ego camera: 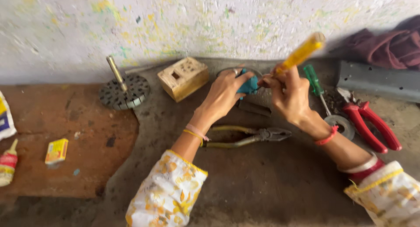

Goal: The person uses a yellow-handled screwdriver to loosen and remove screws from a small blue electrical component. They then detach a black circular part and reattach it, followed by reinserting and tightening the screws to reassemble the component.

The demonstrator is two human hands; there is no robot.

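Observation:
My left hand [225, 93] grips a small teal part [249, 85] near the back of the bench. My right hand [288, 95] holds a yellow-handled screwdriver [302, 52], its handle slanting up to the right and its tip pointed down at the teal part. The tip itself is hidden behind my fingers. A dark wire loop [227, 70] curves behind my left hand. Yellow-handled pliers [245, 136] lie on the bench just below my wrists.
A small wooden box [183, 77] and a round perforated metal disc with a rod [124, 90] sit at the left. A green screwdriver [316, 82], red-handled cutters [372, 124], a metal washer [340, 124], a grey bar [376, 80] and maroon cloth [389, 45] lie at the right. A yellow packet [57, 151] lies left.

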